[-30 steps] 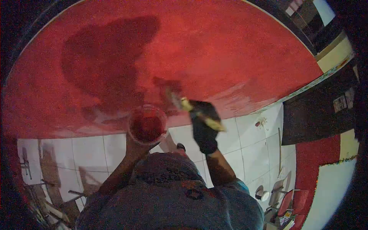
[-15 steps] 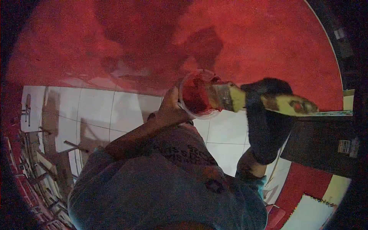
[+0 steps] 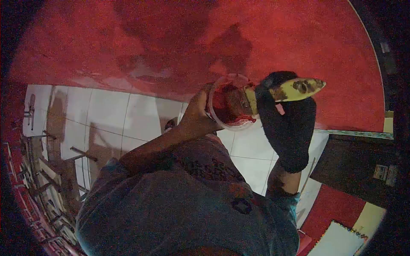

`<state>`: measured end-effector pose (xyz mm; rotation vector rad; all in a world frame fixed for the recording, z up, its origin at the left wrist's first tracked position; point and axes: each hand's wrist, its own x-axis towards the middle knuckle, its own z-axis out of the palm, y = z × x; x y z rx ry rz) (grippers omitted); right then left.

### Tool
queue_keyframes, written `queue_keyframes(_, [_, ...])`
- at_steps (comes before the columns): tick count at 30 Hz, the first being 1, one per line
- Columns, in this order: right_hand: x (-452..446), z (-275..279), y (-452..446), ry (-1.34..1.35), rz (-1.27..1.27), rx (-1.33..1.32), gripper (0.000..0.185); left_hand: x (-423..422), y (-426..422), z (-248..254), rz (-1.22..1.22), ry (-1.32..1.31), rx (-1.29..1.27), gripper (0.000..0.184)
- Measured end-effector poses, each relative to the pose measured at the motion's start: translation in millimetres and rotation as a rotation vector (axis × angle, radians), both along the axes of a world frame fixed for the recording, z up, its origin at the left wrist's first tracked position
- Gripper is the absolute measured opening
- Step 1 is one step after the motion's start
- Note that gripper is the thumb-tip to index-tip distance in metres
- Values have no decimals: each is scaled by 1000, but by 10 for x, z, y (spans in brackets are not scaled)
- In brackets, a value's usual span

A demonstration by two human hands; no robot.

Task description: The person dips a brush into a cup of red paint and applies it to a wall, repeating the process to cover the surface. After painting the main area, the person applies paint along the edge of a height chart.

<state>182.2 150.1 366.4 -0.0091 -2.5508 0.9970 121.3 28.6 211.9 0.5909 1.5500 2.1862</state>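
A clear round tub [image 3: 220, 121] of red paint is gripped by my left hand [image 3: 200, 112], whose fingers go round its left side. In a black glove, my right hand [image 3: 287, 113] is closed on a paintbrush [image 3: 301, 89] with a yellow, paint-stained handle. The handle points up and to the right, while the bristle end is inside the tub's opening. How deep the bristles sit in the paint is hard to tell. Beyond the tub stands a red wall [image 3: 316, 47] with shadows and some paler, patchy areas low down.
White floor tiles [image 3: 106, 113] lie below the wall. Chairs or frames [image 3: 51, 183] are stacked at the lower left. On the right are a dark panel [image 3: 350, 166] and a white board [image 3: 337, 241] with a decorated edge.
The brush has gone from near the wall into the tub, and my right hand has come with it. The view has shifted, and the handle now tilts upward.
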Motion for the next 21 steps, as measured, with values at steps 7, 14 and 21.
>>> queue_keyframes(7, [-31, -28, 11, 70, 18, 79, 10, -23, -3, 166, -69, -26, 124, 56])
queue_keyframes(14, [-35, -37, 46, 28, -24, 37, 8, -57, -99, 9, -40, 121, -105, 76])
queue_keyframes(21, [68, -68, 282, 48, -273, -442, 13, -96, -30, -105, 89, 327, -247, 85])
